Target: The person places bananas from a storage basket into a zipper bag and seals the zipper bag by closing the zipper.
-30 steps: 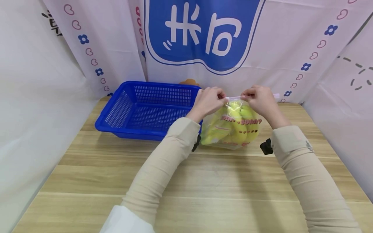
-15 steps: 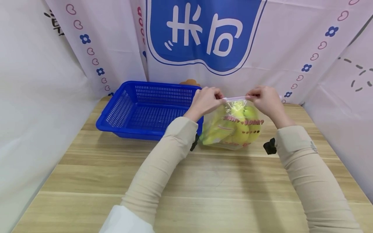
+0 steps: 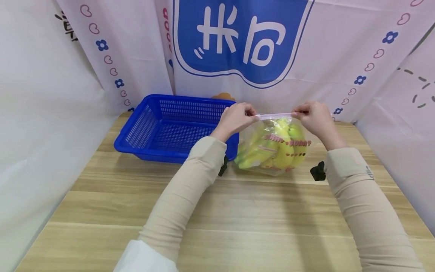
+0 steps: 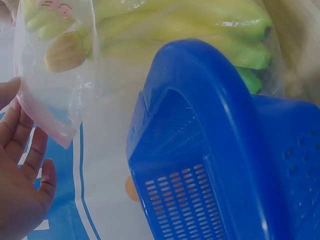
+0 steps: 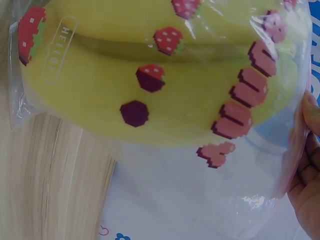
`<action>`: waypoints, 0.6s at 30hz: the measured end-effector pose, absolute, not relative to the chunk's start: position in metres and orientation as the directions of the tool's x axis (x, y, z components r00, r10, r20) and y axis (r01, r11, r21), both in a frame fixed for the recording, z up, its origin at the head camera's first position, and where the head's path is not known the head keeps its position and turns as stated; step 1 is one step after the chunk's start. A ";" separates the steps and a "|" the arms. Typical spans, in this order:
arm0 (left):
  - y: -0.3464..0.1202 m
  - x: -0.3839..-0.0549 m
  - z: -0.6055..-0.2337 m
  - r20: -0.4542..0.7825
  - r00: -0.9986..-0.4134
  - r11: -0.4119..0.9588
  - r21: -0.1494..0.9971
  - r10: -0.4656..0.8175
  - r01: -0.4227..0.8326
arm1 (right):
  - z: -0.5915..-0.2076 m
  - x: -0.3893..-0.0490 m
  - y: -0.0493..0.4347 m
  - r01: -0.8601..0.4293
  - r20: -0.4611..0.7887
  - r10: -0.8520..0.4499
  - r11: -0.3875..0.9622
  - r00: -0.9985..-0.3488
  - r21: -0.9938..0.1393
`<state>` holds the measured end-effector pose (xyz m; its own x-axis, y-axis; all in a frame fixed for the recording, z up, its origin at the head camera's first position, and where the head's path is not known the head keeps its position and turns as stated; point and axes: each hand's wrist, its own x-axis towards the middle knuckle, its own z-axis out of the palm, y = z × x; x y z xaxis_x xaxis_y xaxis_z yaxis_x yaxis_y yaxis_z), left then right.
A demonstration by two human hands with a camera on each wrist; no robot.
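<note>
A clear zip bag (image 5: 190, 200) with red and pink print stands on the table, full of bananas (image 3: 283, 153). Along its top runs a pale pink zip strip (image 3: 276, 116). My left hand (image 3: 234, 120) pinches the strip's left end between thumb and fingers. Farther along, toward the right end, my right hand (image 3: 316, 118) pinches the same strip. The left wrist view shows the thumb and fingers of the left hand (image 4: 22, 185) at the bag's pink edge. In the right wrist view, the right hand (image 5: 306, 175) grips the opposite side of that edge.
A blue plastic basket (image 3: 178, 154) with slotted walls stands left of the bag, its right end close under my left wrist. White printed cloth (image 3: 142, 71) hangs behind and at the sides. The wooden table (image 3: 238, 226) extends in front.
My right hand has slid to the right along the zip strip. My left hand has shifted slightly left, so the hands are farther apart. The bag remains beside the basket.
</note>
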<state>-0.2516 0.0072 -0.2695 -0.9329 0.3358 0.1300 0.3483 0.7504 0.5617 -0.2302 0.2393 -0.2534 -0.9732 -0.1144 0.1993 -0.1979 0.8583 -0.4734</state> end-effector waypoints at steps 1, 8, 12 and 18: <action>0.007 -0.252 -0.270 0.128 -0.935 0.751 0.564 0.332 0.344 | -0.254 -0.230 0.240 -0.196 0.199 -0.112 0.858 -0.974 -0.474; 0.006 -0.253 -0.271 0.128 -0.938 0.752 0.567 0.321 0.334 | -0.255 -0.231 0.243 -0.206 0.212 -0.116 0.855 -0.970 -0.476; 0.006 -0.252 -0.272 0.132 -0.935 0.755 0.558 0.329 0.344 | -0.255 -0.231 0.245 -0.193 0.199 -0.109 0.857 -0.974 -0.477; 0.007 -0.252 -0.274 0.131 -0.929 0.753 0.553 0.345 0.357 | -0.255 -0.231 0.248 -0.183 0.192 -0.100 0.858 -0.976 -0.480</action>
